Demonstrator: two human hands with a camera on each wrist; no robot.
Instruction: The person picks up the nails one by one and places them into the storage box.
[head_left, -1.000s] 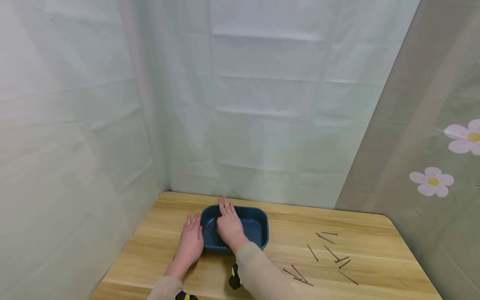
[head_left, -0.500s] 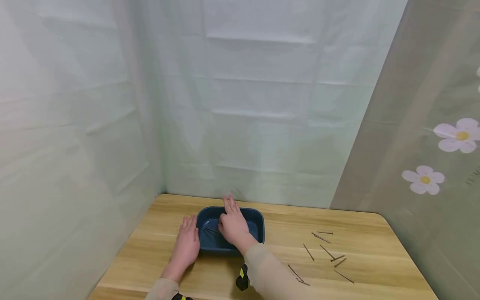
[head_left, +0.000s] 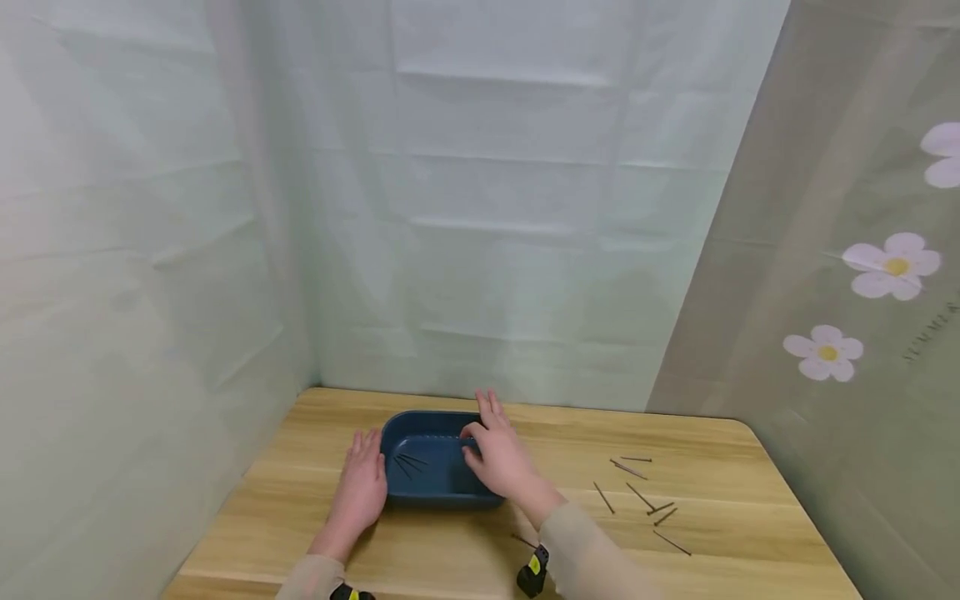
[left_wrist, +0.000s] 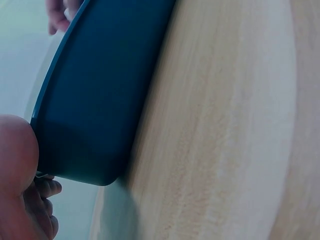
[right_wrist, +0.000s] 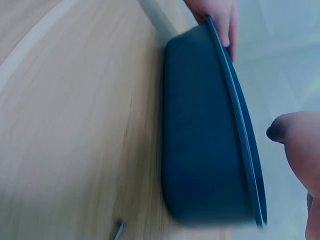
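Right hand [head_left: 501, 457], fingers loose and holding nothing, hovers over the right rim of the blue tray [head_left: 435, 492] mid-bench, left hand [head_left: 363, 486] flat against its left wall; likely next: pinch a loose nail [head_left: 627, 469].

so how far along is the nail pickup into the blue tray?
Partly done. A few nails already lie inside the blue tray. In hand: nothing visibly held; the right hand hovers over the tray's right end with empty fingers, and the left hand rests flat against its left side. Left: about seven loose nails lie scattered on the table to the right.
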